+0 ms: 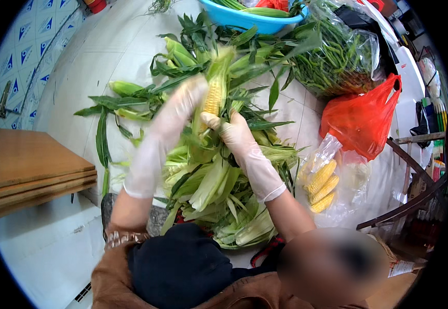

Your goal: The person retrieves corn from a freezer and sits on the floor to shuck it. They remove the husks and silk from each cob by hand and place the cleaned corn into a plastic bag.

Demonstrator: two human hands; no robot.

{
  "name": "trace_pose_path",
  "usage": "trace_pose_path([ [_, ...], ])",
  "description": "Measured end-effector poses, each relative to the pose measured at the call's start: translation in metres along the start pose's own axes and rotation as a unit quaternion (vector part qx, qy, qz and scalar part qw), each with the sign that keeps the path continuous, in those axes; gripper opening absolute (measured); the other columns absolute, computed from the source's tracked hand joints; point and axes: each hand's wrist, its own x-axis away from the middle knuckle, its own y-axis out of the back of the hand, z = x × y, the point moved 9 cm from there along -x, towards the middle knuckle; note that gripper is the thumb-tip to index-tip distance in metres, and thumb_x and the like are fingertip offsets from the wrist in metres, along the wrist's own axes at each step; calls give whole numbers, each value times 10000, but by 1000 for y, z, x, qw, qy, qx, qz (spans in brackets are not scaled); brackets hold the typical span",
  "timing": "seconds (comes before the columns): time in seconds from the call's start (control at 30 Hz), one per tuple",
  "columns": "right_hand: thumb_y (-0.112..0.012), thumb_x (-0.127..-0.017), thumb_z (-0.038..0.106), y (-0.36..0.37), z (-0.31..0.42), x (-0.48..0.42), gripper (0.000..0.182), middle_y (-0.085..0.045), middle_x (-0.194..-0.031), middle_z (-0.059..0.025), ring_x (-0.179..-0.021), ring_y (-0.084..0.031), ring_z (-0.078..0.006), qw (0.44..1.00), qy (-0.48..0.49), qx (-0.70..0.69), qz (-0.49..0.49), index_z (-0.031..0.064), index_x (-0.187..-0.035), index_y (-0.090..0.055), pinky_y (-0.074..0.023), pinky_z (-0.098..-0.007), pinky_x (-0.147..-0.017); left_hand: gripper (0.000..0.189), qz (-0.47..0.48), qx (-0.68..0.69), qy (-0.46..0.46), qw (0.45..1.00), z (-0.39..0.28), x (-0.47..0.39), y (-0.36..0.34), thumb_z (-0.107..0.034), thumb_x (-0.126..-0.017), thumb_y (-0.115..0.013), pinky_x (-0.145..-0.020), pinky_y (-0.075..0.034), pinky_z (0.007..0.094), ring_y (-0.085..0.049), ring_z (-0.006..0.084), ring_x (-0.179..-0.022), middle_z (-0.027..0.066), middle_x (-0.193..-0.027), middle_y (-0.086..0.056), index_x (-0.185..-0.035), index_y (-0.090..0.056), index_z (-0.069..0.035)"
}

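Observation:
A partly husked ear of corn (212,98) is upright before me, its yellow kernels bare on the front and green husk still around its sides and top. My right hand (235,127), in a white glove, grips its lower end, thumb across the base. My left hand (191,90), gloved too and blurred by motion, is against the ear's upper left side; whether its fingers hold husk cannot be made out. Below both hands lies a heap of stripped corn husks (216,185). Unhusked ears (181,54) with long dark leaves lie beyond on the floor.
Several husked ears (322,187) lie in clear plastic at the right, near a red plastic bag (357,116). Behind stands a clear bag of green vegetables (332,61). A blue basin (255,24) is at the far side, stacked wooden boards (34,166) at the left.

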Motion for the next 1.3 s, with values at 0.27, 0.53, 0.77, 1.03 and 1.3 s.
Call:
trace_pose_path([
  [0.27,-724,-818,338,22,27,15,423,-644,-901,-22,-792,-568,-91,993,49,-3,-105,23,-1081,-620,-459,-245,-711,490,-30,-28,-33,999,35,27,11,-213,-852,-702,-869,-444,249,-539,96,-976,37,-1111,-576,-1236,-467,-20],
  [0.53,-766,-774,191,26,-6,3,337,-665,-938,-46,-756,-619,-133,962,-12,-233,-142,20,-1031,-632,-504,-289,-700,459,-36,-40,-46,998,43,27,-6,-133,-758,-782,-821,-469,246,-574,94,-903,20,-1024,-615,-1131,-531,-40],
  [0.77,-794,-758,197,-1,-48,-12,527,-622,-1035,-92,-882,-622,-194,900,-114,-409,-96,23,-1162,-505,-526,-348,-760,558,-56,42,-25,997,47,29,22,-174,-730,-819,-832,-480,252,-587,111,-917,45,-1058,-614,-1170,-517,-13],
  [1.03,-767,-792,178,-33,-41,4,471,-623,-1050,-75,-904,-618,-176,892,-119,-434,-49,43,-1171,-524,-520,-325,-787,438,-74,65,-73,992,31,25,35,-145,-767,-784,-833,-486,251,-603,108,-887,40,-1029,-643,-1126,-571,-10],
  [1.3,-668,-880,227,-43,-36,-7,186,-650,-934,-37,-842,-630,-160,873,-4,-484,-57,97,-993,-599,-531,-318,-757,393,-195,-77,-127,970,37,22,75,-240,-837,-711,-824,-469,238,-591,110,-909,44,-1002,-643,-1124,-572,-10],
])
